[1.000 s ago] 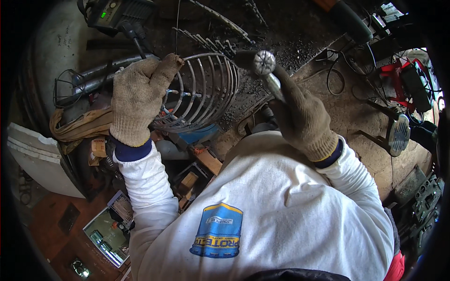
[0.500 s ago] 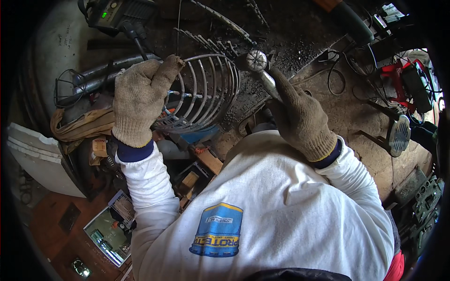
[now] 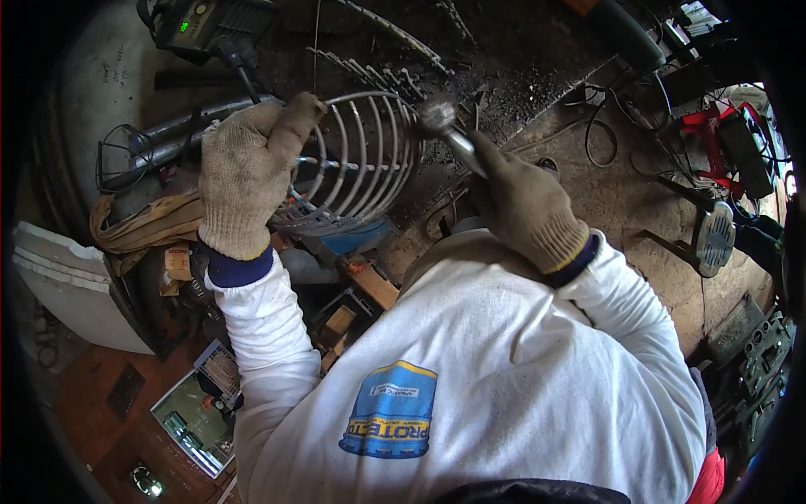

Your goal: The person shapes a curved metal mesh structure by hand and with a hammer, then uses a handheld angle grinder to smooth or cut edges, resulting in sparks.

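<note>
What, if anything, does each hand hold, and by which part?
Right hand: hammer, by its handle. Left hand: at the left side of the metal basket; grip hidden.

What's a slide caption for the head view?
Gloved right hand holds a hammer beside a barred metal basket, left hand opposite.

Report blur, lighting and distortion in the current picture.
Head view: the hammer smears at its head, while the left hand looks sharper; head view: the white shirt is bright, while the area beyond the metal cage is dark; head view: the fisheye picture blackens toward its corners.
</note>
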Demonstrator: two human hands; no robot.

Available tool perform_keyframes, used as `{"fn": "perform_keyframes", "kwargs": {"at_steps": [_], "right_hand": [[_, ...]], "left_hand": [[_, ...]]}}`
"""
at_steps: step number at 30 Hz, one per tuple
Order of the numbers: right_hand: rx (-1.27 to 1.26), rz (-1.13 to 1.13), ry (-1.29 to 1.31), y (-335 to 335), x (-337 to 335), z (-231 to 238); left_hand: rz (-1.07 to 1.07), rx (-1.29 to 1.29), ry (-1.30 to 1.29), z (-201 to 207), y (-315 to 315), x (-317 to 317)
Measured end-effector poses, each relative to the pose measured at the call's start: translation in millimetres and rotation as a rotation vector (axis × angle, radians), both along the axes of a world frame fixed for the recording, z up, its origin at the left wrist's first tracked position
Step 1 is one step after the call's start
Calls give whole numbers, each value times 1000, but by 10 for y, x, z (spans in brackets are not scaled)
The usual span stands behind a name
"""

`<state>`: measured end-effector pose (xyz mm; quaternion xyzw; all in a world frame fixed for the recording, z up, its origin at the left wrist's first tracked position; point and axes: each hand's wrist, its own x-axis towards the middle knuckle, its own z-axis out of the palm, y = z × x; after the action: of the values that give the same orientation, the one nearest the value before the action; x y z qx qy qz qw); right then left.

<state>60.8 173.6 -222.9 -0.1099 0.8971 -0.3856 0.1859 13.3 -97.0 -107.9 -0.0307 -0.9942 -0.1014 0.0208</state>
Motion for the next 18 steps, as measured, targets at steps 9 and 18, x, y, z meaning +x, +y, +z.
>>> {"fn": "perform_keyframes", "kwargs": {"at_steps": [9,18], "right_hand": [[-219,-129,95,121,-55,-201],[-726,-153,-340,155,-280,-132]], "left_hand": [[77,44,-97,-19,-106,-23],[15,534,106,284,-962,345]]}}
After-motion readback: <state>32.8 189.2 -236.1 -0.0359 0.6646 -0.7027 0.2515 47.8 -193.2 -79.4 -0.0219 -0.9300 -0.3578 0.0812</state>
